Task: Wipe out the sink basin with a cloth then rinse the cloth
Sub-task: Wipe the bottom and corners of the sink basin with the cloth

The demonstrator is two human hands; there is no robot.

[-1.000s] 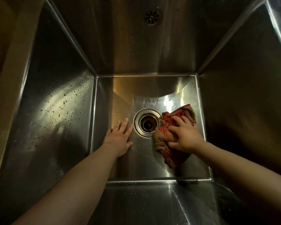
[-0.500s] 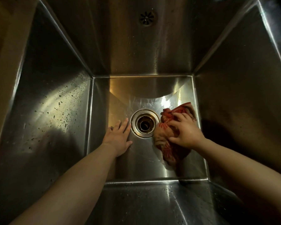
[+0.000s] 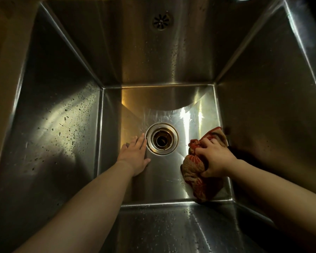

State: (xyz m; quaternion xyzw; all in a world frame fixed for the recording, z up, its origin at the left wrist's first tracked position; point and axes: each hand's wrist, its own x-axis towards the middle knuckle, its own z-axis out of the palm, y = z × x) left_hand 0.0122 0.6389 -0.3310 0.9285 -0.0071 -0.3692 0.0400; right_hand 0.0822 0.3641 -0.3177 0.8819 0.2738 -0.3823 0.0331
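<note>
In sink (image 3: 162, 181): drain (image 3: 162, 138) just right of my left grip (image 3: 134, 155); cloth (image 3: 193, 169) under my right grip (image 3: 215, 159), beside right wall.

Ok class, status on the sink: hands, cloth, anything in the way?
Left hand flat on basin floor beside drain. Right hand grips cloth by right wall. No obstruction seen.

No legible text or markings.

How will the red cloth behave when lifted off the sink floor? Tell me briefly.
Probably floppy: the cloth lies bunched and creased under the right hand. Likely damp and heavier than it looks, since droplets speckle the sink walls. It should drape, not roll.
</note>
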